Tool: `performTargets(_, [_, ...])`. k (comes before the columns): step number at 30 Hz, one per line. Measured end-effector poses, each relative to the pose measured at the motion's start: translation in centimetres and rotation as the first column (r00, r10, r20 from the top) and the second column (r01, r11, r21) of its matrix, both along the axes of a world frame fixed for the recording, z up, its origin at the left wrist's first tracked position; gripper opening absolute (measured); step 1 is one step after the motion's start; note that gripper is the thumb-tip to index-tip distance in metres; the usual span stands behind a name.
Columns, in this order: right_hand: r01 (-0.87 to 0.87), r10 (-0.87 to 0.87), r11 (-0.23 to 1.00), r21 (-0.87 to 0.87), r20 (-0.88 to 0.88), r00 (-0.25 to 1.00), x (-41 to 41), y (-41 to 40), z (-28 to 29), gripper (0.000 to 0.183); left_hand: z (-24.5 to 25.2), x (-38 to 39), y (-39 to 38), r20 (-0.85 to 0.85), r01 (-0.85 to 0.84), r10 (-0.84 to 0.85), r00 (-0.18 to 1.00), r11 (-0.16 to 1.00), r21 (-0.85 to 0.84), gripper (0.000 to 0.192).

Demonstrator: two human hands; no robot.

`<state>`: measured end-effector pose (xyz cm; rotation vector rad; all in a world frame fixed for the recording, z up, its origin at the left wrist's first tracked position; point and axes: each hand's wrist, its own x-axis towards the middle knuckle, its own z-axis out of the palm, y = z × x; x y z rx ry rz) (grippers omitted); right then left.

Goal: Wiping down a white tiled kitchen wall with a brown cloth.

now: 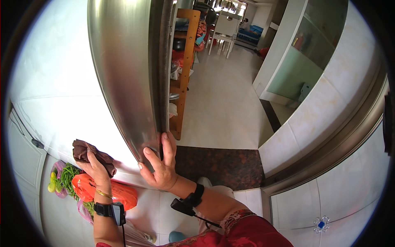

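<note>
My left hand (96, 168) holds a crumpled dark brown cloth (92, 154) close to the white tiled wall (68, 123). A gold bangle and a black strap with a small device circle the left wrist. My right hand (162, 166) rests, fingers spread, on the lower part of a shiny metal door frame (126, 77), with fingertips at its edge. The right hand grasps nothing that I can see. Another black strap with a device sits on the right forearm.
Below the left hand, an orange plastic bag (123, 194) and green vegetables (70, 177) lie on the tiled floor. A dark stone threshold (216, 166) crosses the doorway. Beyond are a wooden shelf (185, 68), a white chair (226, 27) and, far off, a person (246, 24).
</note>
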<state>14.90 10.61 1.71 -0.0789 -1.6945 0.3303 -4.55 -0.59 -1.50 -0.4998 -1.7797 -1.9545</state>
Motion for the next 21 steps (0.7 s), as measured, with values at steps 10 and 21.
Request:
performTargets(10, [0.02, -0.02, 1.0, 0.007, -0.001, 1.0, 0.2, 0.1, 0.0, 0.054, -0.4, 0.7, -0.2, -0.051, -0.015, 0.008, 0.999, 0.992, -0.128, 0.053])
performTargets(21, [0.005, -0.005, 1.0, 0.003, 0.003, 1.0, -0.2, -0.1, 0.1, 0.054, -0.4, 0.5, -0.2, 0.065, 0.133, -0.133, 0.989, 0.991, -0.002, 0.041])
